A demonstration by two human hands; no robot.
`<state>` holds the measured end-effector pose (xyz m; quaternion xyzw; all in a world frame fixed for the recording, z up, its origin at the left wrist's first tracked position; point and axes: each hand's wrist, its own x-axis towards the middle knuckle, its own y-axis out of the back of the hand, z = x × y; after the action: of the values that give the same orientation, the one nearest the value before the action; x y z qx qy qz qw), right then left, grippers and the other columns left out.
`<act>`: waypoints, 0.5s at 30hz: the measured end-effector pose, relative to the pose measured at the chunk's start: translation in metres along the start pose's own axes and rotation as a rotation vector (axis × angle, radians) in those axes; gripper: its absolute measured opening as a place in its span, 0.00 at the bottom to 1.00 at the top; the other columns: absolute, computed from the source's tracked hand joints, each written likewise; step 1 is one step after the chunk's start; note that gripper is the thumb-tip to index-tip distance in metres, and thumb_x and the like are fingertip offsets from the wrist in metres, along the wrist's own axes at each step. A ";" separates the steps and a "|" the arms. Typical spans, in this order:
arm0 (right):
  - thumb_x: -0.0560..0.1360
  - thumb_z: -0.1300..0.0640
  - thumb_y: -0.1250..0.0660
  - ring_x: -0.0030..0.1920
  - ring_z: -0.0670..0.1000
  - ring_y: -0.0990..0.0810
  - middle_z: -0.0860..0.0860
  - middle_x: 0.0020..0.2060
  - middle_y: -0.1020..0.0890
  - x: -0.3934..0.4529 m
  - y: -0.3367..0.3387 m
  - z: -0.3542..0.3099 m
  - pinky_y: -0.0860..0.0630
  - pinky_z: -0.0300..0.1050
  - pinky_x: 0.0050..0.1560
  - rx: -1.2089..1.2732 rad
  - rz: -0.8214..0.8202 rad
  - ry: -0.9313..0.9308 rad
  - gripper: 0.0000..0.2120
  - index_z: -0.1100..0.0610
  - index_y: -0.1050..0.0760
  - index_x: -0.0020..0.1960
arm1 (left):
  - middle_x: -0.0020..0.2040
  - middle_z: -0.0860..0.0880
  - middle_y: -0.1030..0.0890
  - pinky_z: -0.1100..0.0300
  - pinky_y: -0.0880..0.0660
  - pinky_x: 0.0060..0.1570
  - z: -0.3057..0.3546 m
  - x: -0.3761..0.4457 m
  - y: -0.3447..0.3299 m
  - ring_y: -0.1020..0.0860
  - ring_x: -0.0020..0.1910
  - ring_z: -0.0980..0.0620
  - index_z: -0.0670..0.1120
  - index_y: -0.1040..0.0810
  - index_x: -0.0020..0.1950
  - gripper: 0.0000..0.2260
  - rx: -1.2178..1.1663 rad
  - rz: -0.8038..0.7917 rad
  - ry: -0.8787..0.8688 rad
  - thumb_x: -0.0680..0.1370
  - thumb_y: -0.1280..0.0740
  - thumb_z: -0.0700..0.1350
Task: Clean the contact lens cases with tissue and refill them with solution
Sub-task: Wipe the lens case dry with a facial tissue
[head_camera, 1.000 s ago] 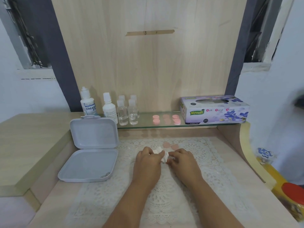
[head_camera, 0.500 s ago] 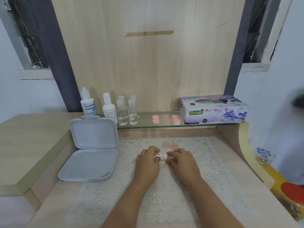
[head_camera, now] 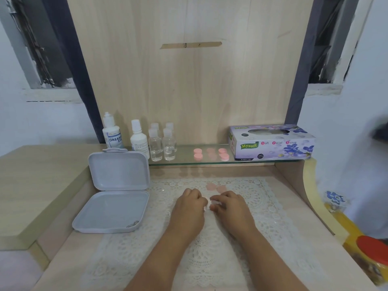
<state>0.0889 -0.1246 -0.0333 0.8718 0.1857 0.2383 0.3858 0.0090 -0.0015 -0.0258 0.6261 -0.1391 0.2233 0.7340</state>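
Our left hand (head_camera: 190,203) and right hand (head_camera: 228,204) meet knuckle to knuckle on the lace mat (head_camera: 262,217), fingers curled on a white tissue (head_camera: 207,203); any case inside is hidden. Two pink caps (head_camera: 216,187) lie just beyond, nearer the right hand. Bottles (head_camera: 138,139) stand far-left on the glass shelf (head_camera: 184,162); room lies open rightward.

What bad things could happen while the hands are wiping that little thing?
The pink caps lie loose just beyond the hands, so a knuckle might knock them away. The tissue is nearly hidden between the left hand and right hand, and could tear.
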 end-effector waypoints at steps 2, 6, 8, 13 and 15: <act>0.78 0.49 0.35 0.59 0.49 0.32 0.45 0.57 0.24 0.000 0.001 0.000 0.36 0.39 0.53 -0.011 -0.004 0.006 0.13 0.46 0.22 0.62 | 0.54 0.48 0.25 0.59 0.38 0.48 0.001 0.005 0.011 0.31 0.58 0.47 0.47 0.21 0.59 0.15 0.137 -0.097 -0.031 0.77 0.41 0.35; 0.78 0.48 0.36 0.58 0.49 0.32 0.45 0.57 0.23 0.001 0.000 0.000 0.37 0.39 0.52 -0.028 0.003 0.005 0.13 0.46 0.22 0.62 | 0.57 0.45 0.27 0.55 0.37 0.53 0.009 0.014 0.025 0.33 0.60 0.45 0.45 0.24 0.61 0.16 0.410 -0.235 -0.101 0.77 0.43 0.36; 0.78 0.48 0.36 0.58 0.49 0.32 0.45 0.57 0.23 0.000 -0.001 -0.001 0.37 0.39 0.51 -0.039 0.011 0.004 0.14 0.46 0.22 0.62 | 0.57 0.44 0.26 0.54 0.36 0.55 0.013 0.014 0.023 0.33 0.60 0.44 0.43 0.25 0.60 0.14 0.456 -0.261 -0.093 0.77 0.43 0.36; 0.78 0.48 0.37 0.58 0.49 0.31 0.45 0.57 0.23 -0.001 -0.001 -0.001 0.34 0.40 0.54 -0.047 0.020 0.015 0.14 0.46 0.22 0.63 | 0.57 0.45 0.25 0.56 0.34 0.55 0.023 0.015 0.015 0.31 0.60 0.45 0.42 0.26 0.59 0.12 0.365 -0.294 0.030 0.78 0.43 0.37; 0.78 0.48 0.36 0.57 0.49 0.31 0.45 0.57 0.23 0.000 -0.001 0.000 0.34 0.40 0.54 -0.042 0.018 0.010 0.13 0.45 0.22 0.62 | 0.56 0.46 0.24 0.57 0.33 0.53 0.020 0.013 0.011 0.30 0.58 0.47 0.43 0.24 0.58 0.10 0.195 -0.262 0.160 0.80 0.43 0.40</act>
<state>0.0881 -0.1238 -0.0340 0.8640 0.1745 0.2498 0.4008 0.0166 -0.0182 -0.0062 0.6873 0.0246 0.1871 0.7014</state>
